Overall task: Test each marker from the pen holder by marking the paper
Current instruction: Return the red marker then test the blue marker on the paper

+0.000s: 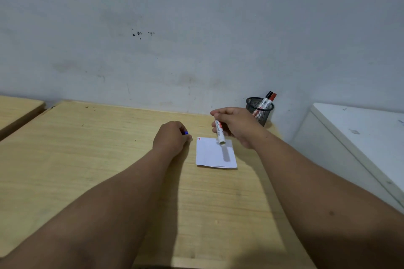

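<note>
A small white paper [213, 155] lies on the wooden desk [109, 159], with a short red mark at its top left corner. My right hand [239, 125] holds a white marker [219, 131] above the paper's far edge, its rear end pointing down toward me. My left hand [171, 136] rests closed on the desk just left of the paper, and a blue cap [186, 132] peeks out between its fingers. A black mesh pen holder [259, 111] stands at the back right by the wall, holding a black-capped marker [265, 100] and a red-capped marker [270, 101].
A grey wall [196, 39] runs right behind the desk. A white cabinet [360, 137] stands to the right of the desk, slightly apart from it. Another wooden surface [17, 109] adjoins at the far left.
</note>
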